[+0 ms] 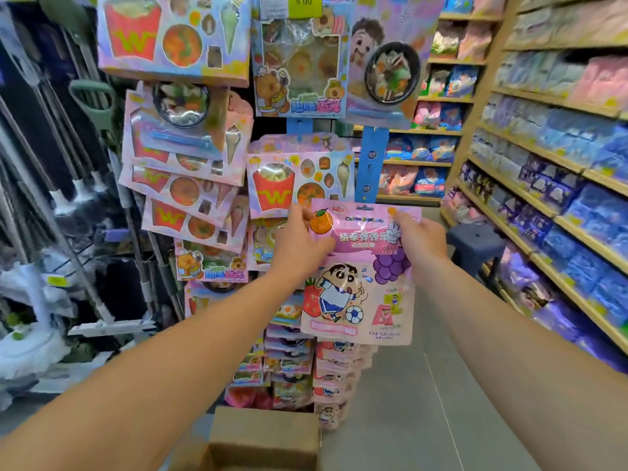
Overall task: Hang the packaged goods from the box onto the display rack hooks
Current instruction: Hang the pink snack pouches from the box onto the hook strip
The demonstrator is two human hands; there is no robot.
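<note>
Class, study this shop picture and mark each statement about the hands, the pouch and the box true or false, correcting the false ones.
1. Both hands hold the pink pouch by its top corners. True: left hand, right hand.
2. The pouch lies inside the cardboard box. False: it is held up in front of the display rack.
3. The box stands open on the floor below the hands. True.
4. The shelves on the right are bare. False: they are filled with packaged goods.
</note>
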